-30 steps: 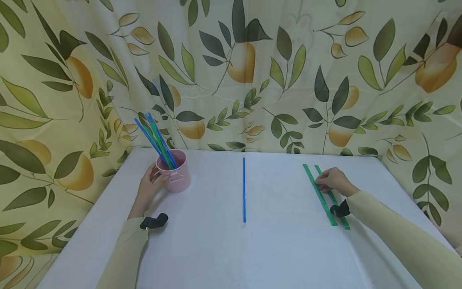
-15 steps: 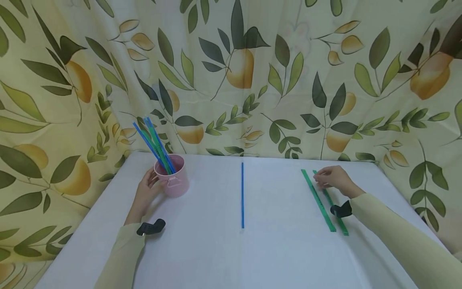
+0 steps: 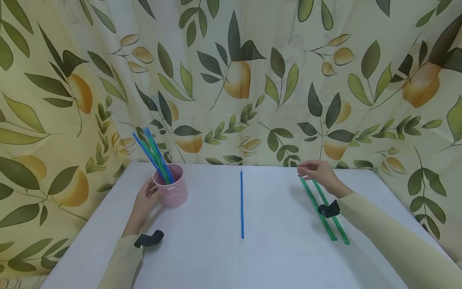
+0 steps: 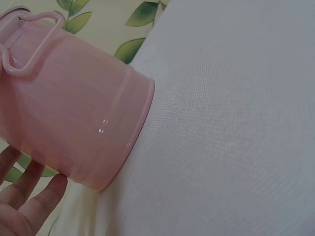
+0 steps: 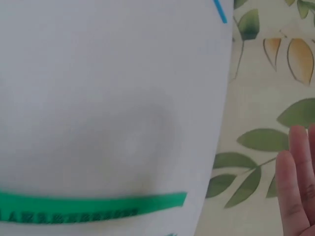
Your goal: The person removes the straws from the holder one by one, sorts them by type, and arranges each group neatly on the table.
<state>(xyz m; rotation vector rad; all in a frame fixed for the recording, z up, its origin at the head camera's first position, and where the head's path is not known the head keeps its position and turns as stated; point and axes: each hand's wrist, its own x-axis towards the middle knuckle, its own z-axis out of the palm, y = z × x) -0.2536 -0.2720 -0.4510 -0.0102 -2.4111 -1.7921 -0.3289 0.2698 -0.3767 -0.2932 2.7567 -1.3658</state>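
In the head view my left hand (image 3: pixel 142 202) grips the side of a pink bucket-shaped cup (image 3: pixel 177 195) at the left. Several blue and green strips (image 3: pixel 154 153) stand in it, leaning left. The left wrist view shows fingertips (image 4: pixel 55 189) against the wall of the cup (image 4: pixel 74 108), below its wire-like handle (image 4: pixel 37 44). My right hand (image 3: pixel 321 174) hovers above the far ends of two green strips, one on the left (image 3: pixel 311 196) and one on the right (image 3: pixel 341 230). It holds nothing, and its fingers (image 5: pixel 290 191) are extended.
A thin blue strip (image 3: pixel 242 206) lies straight up the middle of the white table (image 3: pixel 202 253). Behind the table's far edge hangs a leaf-and-fruit patterned curtain (image 3: pixel 213 134), which also runs along the left side.
My right hand has come away from the green strips, rising and shifting left with its fingers straightening. The left hand stays at the cup. The head view has tilted up slightly.
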